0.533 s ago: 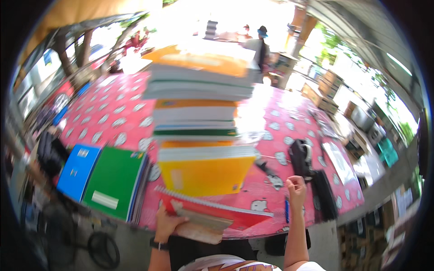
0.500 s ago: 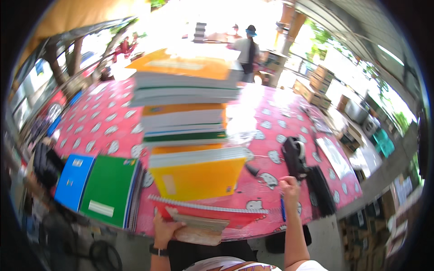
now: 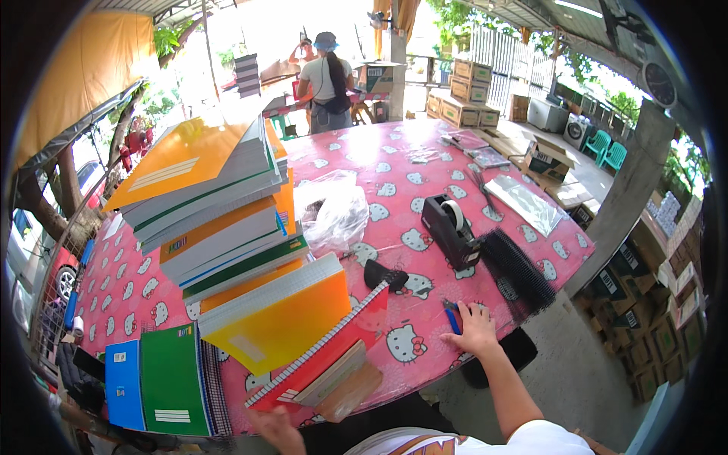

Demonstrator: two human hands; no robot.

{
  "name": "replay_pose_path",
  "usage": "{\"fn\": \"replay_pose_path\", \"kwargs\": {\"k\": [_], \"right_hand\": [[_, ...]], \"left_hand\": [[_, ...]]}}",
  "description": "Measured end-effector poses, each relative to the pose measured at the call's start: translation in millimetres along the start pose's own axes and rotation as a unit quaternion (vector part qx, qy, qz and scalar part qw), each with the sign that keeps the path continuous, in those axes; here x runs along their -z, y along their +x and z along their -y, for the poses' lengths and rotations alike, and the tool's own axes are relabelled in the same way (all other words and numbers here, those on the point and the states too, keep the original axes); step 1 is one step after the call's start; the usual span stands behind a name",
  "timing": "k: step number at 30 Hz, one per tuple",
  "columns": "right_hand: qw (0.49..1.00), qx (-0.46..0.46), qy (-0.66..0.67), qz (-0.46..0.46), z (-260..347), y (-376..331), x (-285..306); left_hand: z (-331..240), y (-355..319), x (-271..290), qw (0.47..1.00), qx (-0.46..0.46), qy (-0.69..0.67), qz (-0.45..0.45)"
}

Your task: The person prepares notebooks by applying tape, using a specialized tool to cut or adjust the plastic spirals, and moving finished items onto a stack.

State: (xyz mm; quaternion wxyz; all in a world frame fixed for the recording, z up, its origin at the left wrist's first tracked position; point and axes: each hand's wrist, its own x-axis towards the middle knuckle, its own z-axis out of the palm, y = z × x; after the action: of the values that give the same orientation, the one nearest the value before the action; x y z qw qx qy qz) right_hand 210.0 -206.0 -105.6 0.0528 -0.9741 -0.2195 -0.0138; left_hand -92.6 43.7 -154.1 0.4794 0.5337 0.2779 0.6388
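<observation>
A red spiral-bound notebook [image 3: 334,345] stands tilted at the near table edge, leaning by the tall stack of notebooks. A thin brown cardboard piece and a clear plastic wrap [image 3: 353,394] rest against its near side. My left hand [image 3: 279,431] is at its lower left corner, fingers apart and slightly blurred, apparently holding nothing. To the right, my right hand [image 3: 475,331] lies on the table with fingers spread. A small blue-handled tool [image 3: 453,317] sits between its thumb and forefinger; I see no closed grip on it.
The notebook stack [image 3: 280,311] rises at left, orange and yellow covers showing. Green [image 3: 173,379] and blue notebooks [image 3: 123,385] lie beside it. A black tape dispenser [image 3: 449,231], black bristly strips [image 3: 517,273] and a crumpled plastic bag [image 3: 334,212] are on the pink table. A person [image 3: 327,83] stands beyond.
The view has turned, so the stack appears farther left. My left hand has come off the cardboard and wrap. My right hand has lowered to the table beside the blue-handled tool, its fingers spreading.
</observation>
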Motion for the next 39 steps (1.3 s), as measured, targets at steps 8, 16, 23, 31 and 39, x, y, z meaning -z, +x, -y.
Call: {"fn": "replay_pose_path", "kwargs": {"k": [8, 16, 23, 31, 39], "right_hand": [[0.976, 0.087, 0.199, 0.011, -7, 11, -5], [0.656, 0.289, 0.657, 0.235, 90, -66, 82], [0.749, 0.48, 0.449, 0.085, 188, -102, 94], [0.788, 0.481, 0.383, -0.009, 206, -109, 98], [0.745, 0.433, 0.466, 0.202, 202, -115, 98]], "left_hand": [[-90, 52, -22, 0.986, -0.016, 0.115, 0.122], [-100, 53, -42, 0.988, -0.023, 0.077, 0.13], [-90, 54, -25, 0.981, 0.077, -0.085, 0.156], [-85, 51, -30, 0.99, -0.045, 0.048, 0.124], [-83, 48, -33, 0.968, -0.18, 0.142, 0.097]]}}
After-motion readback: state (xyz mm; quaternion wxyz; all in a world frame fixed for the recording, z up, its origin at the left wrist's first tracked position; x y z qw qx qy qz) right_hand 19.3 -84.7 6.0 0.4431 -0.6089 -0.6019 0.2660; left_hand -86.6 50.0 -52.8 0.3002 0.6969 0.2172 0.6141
